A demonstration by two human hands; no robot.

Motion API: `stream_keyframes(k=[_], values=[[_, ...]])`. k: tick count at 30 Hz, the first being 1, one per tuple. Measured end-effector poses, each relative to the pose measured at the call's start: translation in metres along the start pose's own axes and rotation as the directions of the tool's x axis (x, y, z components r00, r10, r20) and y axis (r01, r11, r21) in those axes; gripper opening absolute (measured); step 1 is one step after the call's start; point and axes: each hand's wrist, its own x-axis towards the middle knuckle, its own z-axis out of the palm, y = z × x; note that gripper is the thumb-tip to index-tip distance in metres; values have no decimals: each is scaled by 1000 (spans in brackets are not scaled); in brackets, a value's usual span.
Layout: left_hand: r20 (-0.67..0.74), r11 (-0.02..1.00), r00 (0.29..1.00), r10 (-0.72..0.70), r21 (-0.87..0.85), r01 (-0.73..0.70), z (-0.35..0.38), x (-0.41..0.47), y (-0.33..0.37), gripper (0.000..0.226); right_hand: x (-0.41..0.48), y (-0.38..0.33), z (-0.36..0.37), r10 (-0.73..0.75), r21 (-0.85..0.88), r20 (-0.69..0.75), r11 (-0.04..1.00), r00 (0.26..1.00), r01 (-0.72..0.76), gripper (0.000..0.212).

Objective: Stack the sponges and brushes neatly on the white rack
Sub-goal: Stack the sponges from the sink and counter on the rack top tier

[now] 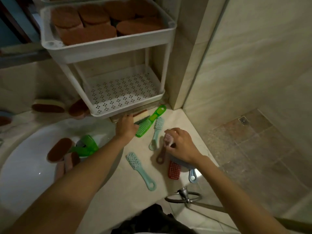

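Observation:
The white rack (104, 53) stands on the counter; its upper tray holds several brown sponges (94, 33), its perforated lower tray (121, 92) holds nothing. My left hand (126, 126) reaches under the rack's front edge and closes on a yellow sponge (142, 115), beside a green brush (150, 121). My right hand (179, 145) grips a brown-handled brush (162, 153) by its pink bristle head. Two pale teal brushes (156, 132) (140, 168), a red brush (174, 169) and a blue brush (192, 175) lie on the counter.
A white sink (25, 164) at the left holds brown sponges (59, 149) and a green brush (87, 146). More sponges (48, 105) lie left of the rack. A tiled wall corner stands right of the rack. The counter edge drops to the shower floor (253, 141).

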Motion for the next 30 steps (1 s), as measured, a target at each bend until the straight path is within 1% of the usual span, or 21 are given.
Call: stream_keyframes(k=[2, 5, 7, 9, 11, 14, 16, 18, 21, 23, 26, 28, 30], values=[[-31, 998, 999, -8, -55, 7, -4, -4, 1, 43, -11, 13, -6, 36, -71, 84, 997, 996, -30, 85], [-98, 993, 995, -12, -119, 0, -5, -12, 0, 47, -23, 25, -11, 117, -159, 257, 984, 959, -78, 86], [-171, 992, 985, 1, -126, -22, -4, -19, 0, 44, -29, 27, -9, 141, -184, 304, 979, 942, -87, 88], [-222, 986, 975, -17, -165, -20, -6, -27, 1, 42, -32, 26, -5, 141, -212, 307, 974, 941, -77, 87], [-238, 973, 970, -47, -230, -9, -10, -34, 2, 40, -34, 25, -1, 149, -227, 287, 970, 946, -84, 83], [-197, 957, 976, -92, -288, 32, -13, -41, 3, 37, -34, 20, -1, 153, -230, 237, 968, 959, -98, 81], [-184, 941, 978, -97, -338, 30, -17, -46, 4, 36, -31, 13, -3, 121, -200, 153, 976, 981, -89, 80], [-197, 904, 976, -94, -427, 1, -23, -51, 7, 36, -26, 3, -6, 96, -113, 55, 990, 994, -89, 79], [-271, 869, 959, -84, -491, -63, -41, -63, 12, 38, -15, -17, -18, 54, -44, -85, 997, 995, -57, 77], [-367, 876, 929, -55, -463, -131, -58, -70, 15, 39, -5, -31, -32, 18, -36, -177, 999, 984, -24, 77], [-546, 885, 838, -1, -391, -254, -89, -78, 18, 39, 9, -58, -61, -55, -55, -304, 998, 951, 40, 76], [-675, 880, 736, 52, -318, -353, -111, -78, 18, 38, 18, -78, -82, -76, -34, -379, 997, 922, 68, 72], [-782, 874, 617, 86, -238, -424, -134, -77, 18, 38, 25, -100, -103, -77, -6, -430, 997, 900, 82, 70]])
